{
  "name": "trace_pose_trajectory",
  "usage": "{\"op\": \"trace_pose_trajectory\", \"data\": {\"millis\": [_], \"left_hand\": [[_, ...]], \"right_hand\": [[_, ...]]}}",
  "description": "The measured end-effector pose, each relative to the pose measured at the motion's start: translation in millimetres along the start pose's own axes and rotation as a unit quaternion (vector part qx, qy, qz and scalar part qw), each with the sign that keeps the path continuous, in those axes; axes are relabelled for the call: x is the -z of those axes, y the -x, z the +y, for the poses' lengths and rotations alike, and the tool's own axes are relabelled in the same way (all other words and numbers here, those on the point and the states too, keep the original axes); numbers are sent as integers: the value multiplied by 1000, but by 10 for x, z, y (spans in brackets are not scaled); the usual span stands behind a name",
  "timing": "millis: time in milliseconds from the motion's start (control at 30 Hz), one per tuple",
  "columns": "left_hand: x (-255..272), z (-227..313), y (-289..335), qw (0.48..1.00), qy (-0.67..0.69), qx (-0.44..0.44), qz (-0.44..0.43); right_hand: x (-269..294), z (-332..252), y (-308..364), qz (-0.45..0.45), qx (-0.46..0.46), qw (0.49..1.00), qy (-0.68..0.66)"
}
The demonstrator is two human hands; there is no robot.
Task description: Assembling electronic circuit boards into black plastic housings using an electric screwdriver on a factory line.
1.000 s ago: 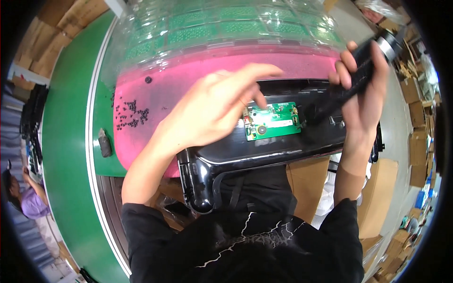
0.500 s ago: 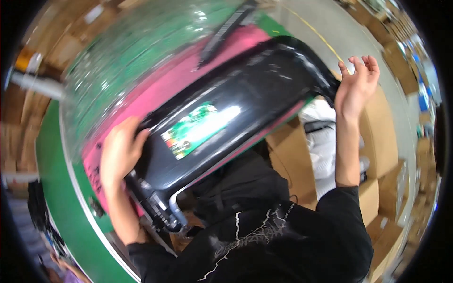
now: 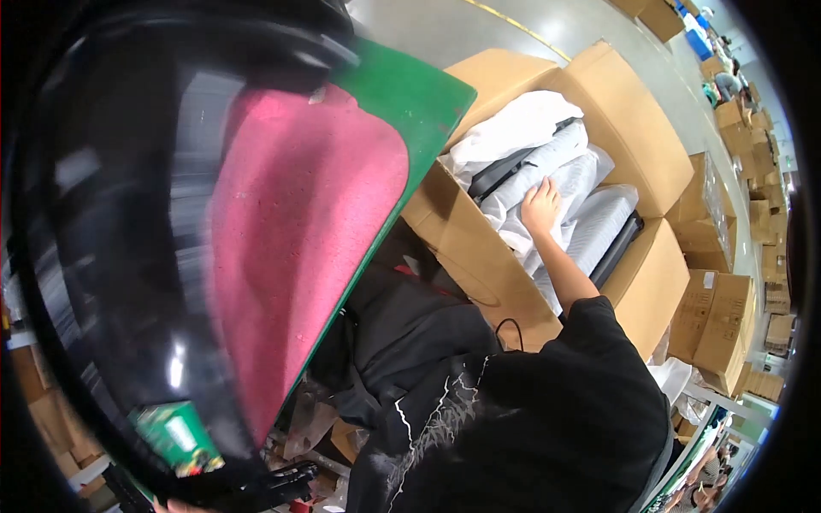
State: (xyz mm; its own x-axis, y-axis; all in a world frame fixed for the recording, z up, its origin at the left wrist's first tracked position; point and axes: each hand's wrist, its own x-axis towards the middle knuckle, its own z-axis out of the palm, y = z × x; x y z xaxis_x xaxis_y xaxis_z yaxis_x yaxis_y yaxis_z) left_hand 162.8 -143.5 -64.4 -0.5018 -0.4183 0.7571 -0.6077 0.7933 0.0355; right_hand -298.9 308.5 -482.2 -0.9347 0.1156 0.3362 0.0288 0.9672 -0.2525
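Note:
A long, glossy black plastic shell (image 3: pixel 94 248) with rounded ends is tilted up close on the left. A green printed label (image 3: pixel 181 434) lies near its lower end. Only a few fingers of my left hand (image 3: pixel 177 507) show, at the bottom edge of the view, closed on the shell's lower end. My right hand (image 3: pixel 540 207) reaches into an open carton (image 3: pixel 487 256). Its fingers lie stretched over a black part sleeved in white foam wrap (image 3: pixel 556 167); nothing shows gripped in them. Several similar wrapped parts stand side by side in the carton.
A pink foam mat (image 3: pixel 308 205) covers part of a green tabletop (image 3: pixel 419 94), whose edge runs beside the carton. The carton's flaps (image 3: pixel 629 120) stand open. More brown cartons (image 3: pixel 714 325) are stacked at the right. A yellow line (image 3: pixel 522 27) crosses the floor.
The black shell has come up off the pink mat and swung left, tilting toward me. My right hand has moved from beside the shell's far end into the carton. The view has turned right.

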Motion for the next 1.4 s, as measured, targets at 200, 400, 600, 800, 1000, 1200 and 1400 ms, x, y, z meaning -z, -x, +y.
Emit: {"op": "trace_pose_trajectory", "data": {"millis": [200,400,600,800,1000,1200,1400], "left_hand": [[893,-918,607,930,-24,225,290],[1199,-621,676,687,354,516,369],[1370,-1279,1165,610,568,482,271],[1280,-2397,1739,531,433,595,420],[1019,-3030,1734,496,334,650,469],[490,-1949,718,583,436,553,405],[-20,-1135,-199,643,558,475,222]], "right_hand": [[-199,-95,-298,72,-104,991,47],[-96,-142,-914,-130,166,973,-92],[-102,192,-1300,-170,316,933,22],[-259,124,-1619,-288,324,875,215],[-29,102,-1600,-253,401,866,159],[1102,112,-1834,-184,484,853,73],[2081,-28,-2001,-173,429,886,37]]}}
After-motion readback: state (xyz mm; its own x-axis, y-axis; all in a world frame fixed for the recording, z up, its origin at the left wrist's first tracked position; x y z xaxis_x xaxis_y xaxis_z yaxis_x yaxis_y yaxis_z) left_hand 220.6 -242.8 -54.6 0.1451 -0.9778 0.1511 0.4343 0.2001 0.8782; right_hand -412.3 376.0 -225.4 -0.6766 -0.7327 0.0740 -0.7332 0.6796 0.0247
